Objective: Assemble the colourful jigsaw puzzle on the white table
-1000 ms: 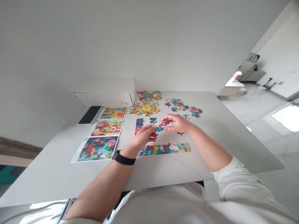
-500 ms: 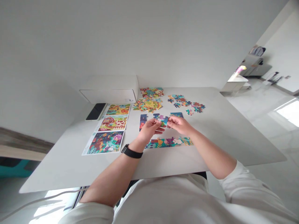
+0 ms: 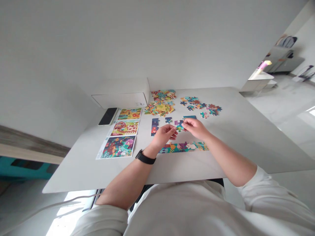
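Note:
My left hand (image 3: 164,135), with a black band on the wrist, pinches the left edge of some colourful joined jigsaw pieces (image 3: 179,126). My right hand (image 3: 195,127) has thumb and fingers closed on their right side. Fingers cover part of these pieces, so their number is unclear. Just beyond lie a dark blue jigsaw piece (image 3: 168,120) and a blue strip (image 3: 189,117), partly behind my right hand. To the left is an upright blue strip with a red figure (image 3: 155,127). Nearer me runs a joined puzzle row (image 3: 183,147) with a white rabbit, partly under my left wrist.
Loose puzzle pieces lie in a yellowish heap (image 3: 160,108) and a bluish group (image 3: 190,102) farther back. Three picture sheets (image 3: 118,147) line the left, beside a phone (image 3: 108,116). A white box (image 3: 120,99) stands against the wall on the table (image 3: 236,131).
The view has swung slightly left, so everything appears farther right. Both hands still hold the joined pieces, and the dark blue piece behind them shows more fully.

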`<state>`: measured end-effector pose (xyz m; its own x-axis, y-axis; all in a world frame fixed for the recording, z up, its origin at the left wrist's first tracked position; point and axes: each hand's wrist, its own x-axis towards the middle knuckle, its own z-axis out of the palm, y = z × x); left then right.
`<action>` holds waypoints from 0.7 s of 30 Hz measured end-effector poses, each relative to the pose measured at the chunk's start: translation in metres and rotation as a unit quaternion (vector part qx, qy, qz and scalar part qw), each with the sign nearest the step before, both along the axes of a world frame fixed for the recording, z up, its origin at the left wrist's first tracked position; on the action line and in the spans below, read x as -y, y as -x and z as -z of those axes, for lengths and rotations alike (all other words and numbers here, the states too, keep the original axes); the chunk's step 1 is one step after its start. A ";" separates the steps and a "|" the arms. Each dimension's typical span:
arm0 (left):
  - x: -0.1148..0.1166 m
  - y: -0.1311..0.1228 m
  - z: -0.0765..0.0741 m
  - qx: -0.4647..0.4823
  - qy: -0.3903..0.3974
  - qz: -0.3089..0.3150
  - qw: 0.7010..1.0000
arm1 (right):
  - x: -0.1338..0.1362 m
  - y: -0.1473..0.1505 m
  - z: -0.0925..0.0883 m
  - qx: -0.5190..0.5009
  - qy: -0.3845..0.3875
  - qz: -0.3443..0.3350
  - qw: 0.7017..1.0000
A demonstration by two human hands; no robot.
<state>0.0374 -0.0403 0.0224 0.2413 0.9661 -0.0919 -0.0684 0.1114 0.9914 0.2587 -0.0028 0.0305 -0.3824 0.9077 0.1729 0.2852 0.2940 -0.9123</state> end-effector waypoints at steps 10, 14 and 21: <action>0.000 0.000 -0.004 -0.015 -0.012 -0.024 1.000 | -0.001 0.001 0.003 0.000 -0.020 0.011 1.000; 0.000 0.000 -0.004 -0.017 -0.008 -0.043 0.999 | 0.001 -0.001 -0.002 0.000 -0.085 0.060 0.995; -0.001 -0.002 -0.002 -0.019 -0.004 -0.046 0.999 | 0.006 -0.009 -0.016 0.079 -0.245 -0.043 0.965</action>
<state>0.0390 -0.0397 0.0244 0.1478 0.9848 -0.0914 -0.0404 0.0983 0.9943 0.2679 -0.0087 0.0469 -0.5090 0.6951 0.5077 0.3649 0.7084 -0.6042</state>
